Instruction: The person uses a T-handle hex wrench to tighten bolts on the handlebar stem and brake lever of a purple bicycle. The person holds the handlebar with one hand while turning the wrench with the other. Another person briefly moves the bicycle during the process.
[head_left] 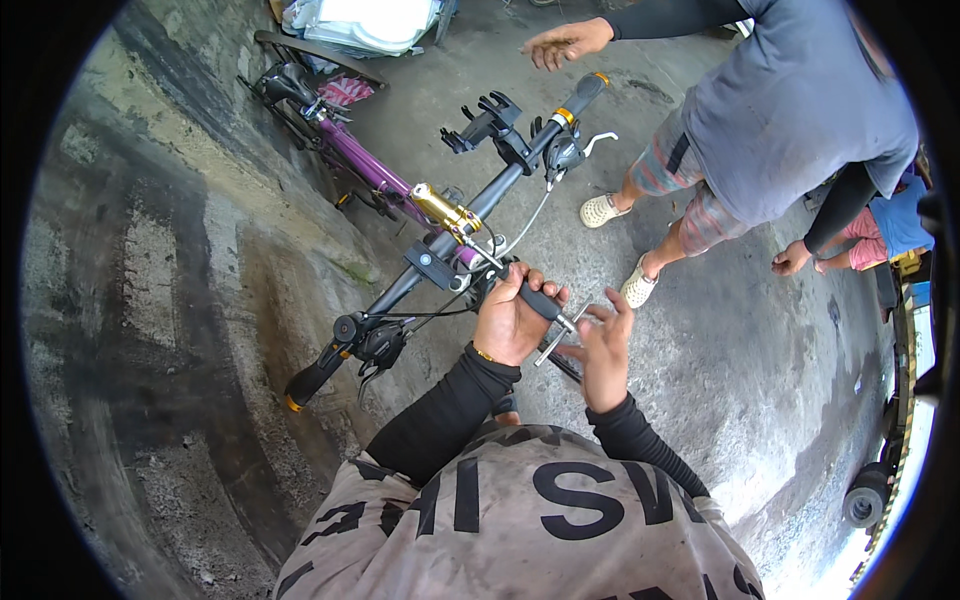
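Gripping T-handle wrench point(546, 305) with left hand point(510, 325), with spread right hand point(605, 355) just beside. Probably stiff; hold by black handle point(539, 298).

The shirt point(520, 515) is a pale greyish beige, mottled with darker smudges and printed with large black block lettering; more black shapes run toward the left shoulder. Close-fitting black sleeves cover the forearms, the left sleeve point(440, 412) and right sleeve point(645, 445) both creased. A thin yellow band point(484, 355) circles the left wrist. Both hands point(515, 325) are ungloved.
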